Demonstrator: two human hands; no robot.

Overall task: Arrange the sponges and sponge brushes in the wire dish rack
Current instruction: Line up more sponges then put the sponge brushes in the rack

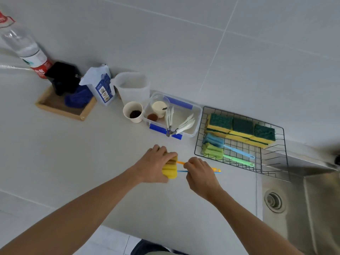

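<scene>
On the counter, my left hand (156, 162) grips the yellow foam heads of two sponge brushes (170, 173). My right hand (199, 173) is closed over their thin handles, one orange and one blue, whose tips stick out to the right. The black wire dish rack (199, 142) sits to the right, partly over the sink. Inside it lie three green-and-yellow sponges (242, 128) in a row at the back. In front of them lie a blue sponge brush (216, 141) and a green sponge brush (213, 151), handles pointing right.
A clear plastic box (196, 115) with blue clips holds cups and white utensils, just left of the rack. A paper cup (132, 112), a white jug (133, 87), a bag (101, 85), a wooden tray (60, 109) and a bottle (27, 46) line the wall. The steel sink (301, 203) is at right.
</scene>
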